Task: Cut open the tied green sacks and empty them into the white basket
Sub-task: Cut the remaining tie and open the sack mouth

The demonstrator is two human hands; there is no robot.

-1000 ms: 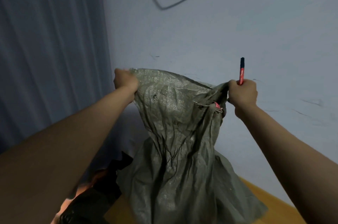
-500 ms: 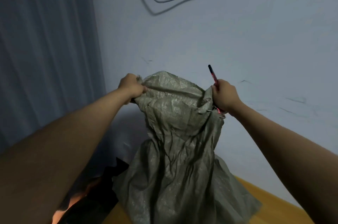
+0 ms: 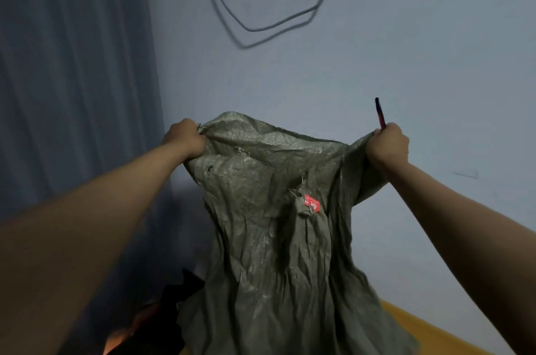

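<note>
A crumpled green woven sack (image 3: pixel 269 233) hangs in front of me, held up by its two upper corners, with a small red label (image 3: pixel 312 203) on its front. My left hand (image 3: pixel 185 138) grips the left corner. My right hand (image 3: pixel 388 144) grips the right corner together with a red and black cutter (image 3: pixel 380 113) that sticks up above the fist. The sack's lower end spreads wide at the bottom of the view. The white basket is not in view.
Dark and orange items (image 3: pixel 150 325) lie below the sack at the lower left. A blue-grey curtain (image 3: pixel 72 79) hangs on the left. A pale wall (image 3: pixel 406 50) with a looping cable (image 3: pixel 261 27) stands behind. A yellow-brown surface (image 3: pixel 420 334) shows at the lower right.
My hands have moved apart and stretched the sack's top edge wide. The red label has come into view on the front. The view has tilted up, showing more of the cable.
</note>
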